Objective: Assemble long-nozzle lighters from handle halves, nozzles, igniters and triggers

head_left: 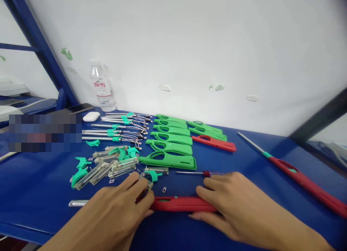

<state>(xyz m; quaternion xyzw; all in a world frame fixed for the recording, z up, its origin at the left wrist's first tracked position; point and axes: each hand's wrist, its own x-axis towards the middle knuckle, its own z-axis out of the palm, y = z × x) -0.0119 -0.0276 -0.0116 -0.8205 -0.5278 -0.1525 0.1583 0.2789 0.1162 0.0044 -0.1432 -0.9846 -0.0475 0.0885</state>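
A red lighter body (pixel 180 204) with a metal tube on its left lies across the front of the blue table. My left hand (pixel 121 207) is closed round its left part, where the tube meets the red casing. At its right end my right hand (pixel 227 204) grips the casing between thumb and fingers. Just beyond my right hand lies a screwdriver (pixel 207 173), its handle partly hidden. Clear fuel tanks (pixel 111 171) and teal triggers (pixel 78 175) are heaped beyond my left hand. A small metal piece (pixel 164 189) rests near the casing.
Several green casings (pixel 170 148) and a red casing (pixel 214 142) lie in the middle. Metal tubes with wires (pixel 108 134) are at the left, near a bottle (pixel 102 88) and white case (pixel 91 116). Another red lighter (pixel 303 180) lies right. A wall stands behind.
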